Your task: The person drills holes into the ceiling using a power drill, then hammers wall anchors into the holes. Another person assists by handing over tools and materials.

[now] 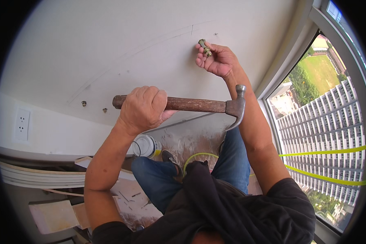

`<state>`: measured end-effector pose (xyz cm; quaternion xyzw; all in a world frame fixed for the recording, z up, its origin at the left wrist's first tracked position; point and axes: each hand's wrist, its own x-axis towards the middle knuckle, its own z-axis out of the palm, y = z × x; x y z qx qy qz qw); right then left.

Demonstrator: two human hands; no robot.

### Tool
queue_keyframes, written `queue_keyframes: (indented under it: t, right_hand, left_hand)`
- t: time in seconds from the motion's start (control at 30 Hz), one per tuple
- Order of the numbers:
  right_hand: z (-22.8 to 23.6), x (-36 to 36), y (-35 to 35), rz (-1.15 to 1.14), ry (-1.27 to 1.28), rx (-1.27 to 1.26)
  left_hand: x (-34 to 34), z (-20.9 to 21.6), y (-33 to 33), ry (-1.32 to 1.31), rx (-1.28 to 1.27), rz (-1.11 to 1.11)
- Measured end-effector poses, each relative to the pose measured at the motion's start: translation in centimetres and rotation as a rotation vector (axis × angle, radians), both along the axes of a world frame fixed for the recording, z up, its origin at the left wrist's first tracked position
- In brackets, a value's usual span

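Note:
My left hand [143, 107] is wrapped round the wooden handle of a claw hammer [195, 104], close to its butt end. The hammer lies nearly level across the view, its metal head near my right forearm. Higher up, close to the white wall [158, 61], my right hand [217, 60] pinches a brassy metal expansion anchor bolt [206, 49] between thumb and fingers. The bolt is tilted; whether its end touches the wall I cannot tell. Two similar metal anchors [84, 103] stick out of the wall at the left.
Faint pencil lines cross the wall. A white power outlet [22, 124] sits low at the left. Below are a white bucket [145, 146], stacked boards [40, 177] and a yellow-green hose or cord [195, 155] on the dusty floor. A large window [319, 126] fills the right side.

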<state>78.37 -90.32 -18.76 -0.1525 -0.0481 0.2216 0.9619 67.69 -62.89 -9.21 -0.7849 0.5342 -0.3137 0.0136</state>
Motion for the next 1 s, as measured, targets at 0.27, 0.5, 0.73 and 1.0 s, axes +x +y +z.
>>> queue_keyframes:
  t: [0.27, 0.5, 0.73, 1.0]
  right_hand:
    - [0.0, 0.0, 0.2, -0.027, 0.037, -0.041]
    - [0.2, 0.0, 0.1, 0.017, -0.008, 0.002]
    - [-0.1, 0.1, -0.1, 0.001, 0.017, -0.104]
    - [0.0, 0.2, -0.5, 0.063, -0.050, -0.202]
  left_hand:
    - [1.4, -1.3, 0.9, 0.108, 0.042, 0.333]
    - [0.9, -0.8, 1.4, 0.059, -0.012, -0.078]
    - [1.1, -2.7, 1.3, 0.139, 0.061, 0.371]
    - [0.9, -2.1, 1.7, 0.040, 0.031, 0.142]
